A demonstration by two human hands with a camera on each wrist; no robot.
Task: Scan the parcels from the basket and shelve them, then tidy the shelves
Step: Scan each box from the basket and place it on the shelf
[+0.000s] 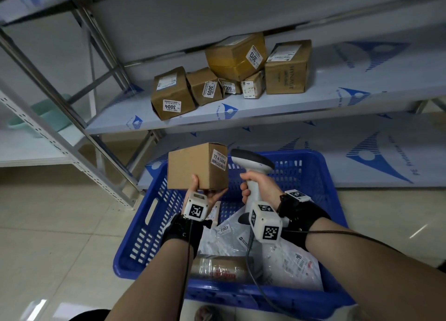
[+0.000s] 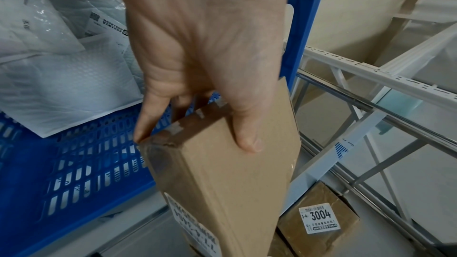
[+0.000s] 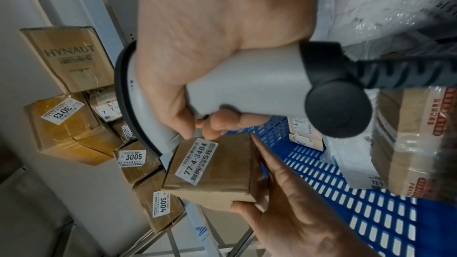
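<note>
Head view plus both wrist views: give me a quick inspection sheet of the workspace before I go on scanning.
Surface: middle shelf carries six brown cartons; tiled floor below.
Job's things: held box, label 77-4-3404, above the blue basket; scanner beside it.
Clutter: white mailer bags and a taped carton in the basket; cartons 3004, 3005 and 3013 bunched, 3013 stacked tilted on smaller ones.
Grippers: left hand grips the box from below; right hand grips the scanner handle.
Cables: scanner cord trails across the basket.
Surroundings: green tub on the neighbouring rack.
</note>
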